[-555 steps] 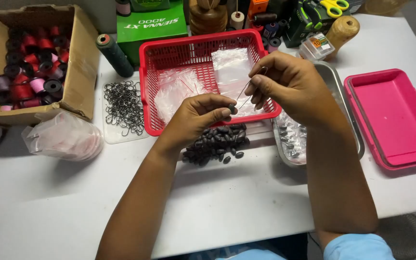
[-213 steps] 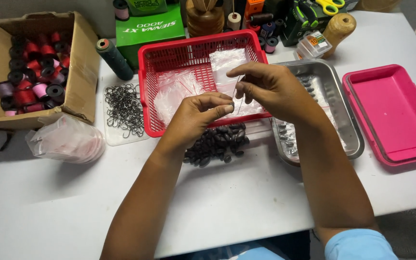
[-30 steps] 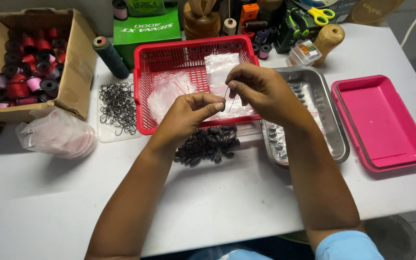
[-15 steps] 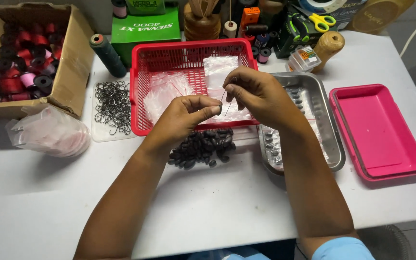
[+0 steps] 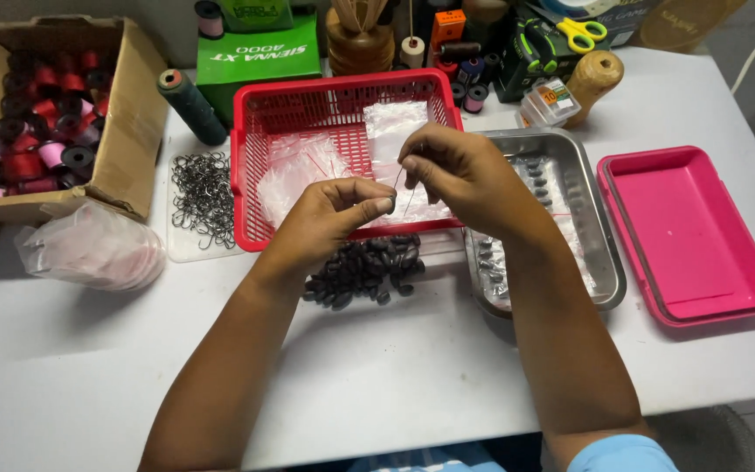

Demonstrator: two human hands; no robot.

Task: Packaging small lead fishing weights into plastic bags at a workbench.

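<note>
Both forearms are reaching forward over the white bench (image 5: 377,376), hands meeting above the front rim of the red plastic mesh basket (image 5: 255,122). The left hand (image 5: 329,214) is curling, its grip pinching a small dark bead (image 5: 388,206) between thumb and forefinger. The right hand (image 5: 456,170) is arching, its grip clenching a thin red thread (image 5: 398,181), barely visible. The pile of glossy black oval beads (image 5: 367,269) is lying just below the hands.

A cardboard box (image 5: 128,131) of thread spools sat at the far left, with a green box (image 5: 259,57) behind the red basket (image 5: 246,175). A pink tray (image 5: 692,236) lay at the right beside a metal tray (image 5: 600,253), yellow-handled scissors (image 5: 583,33) beyond.
</note>
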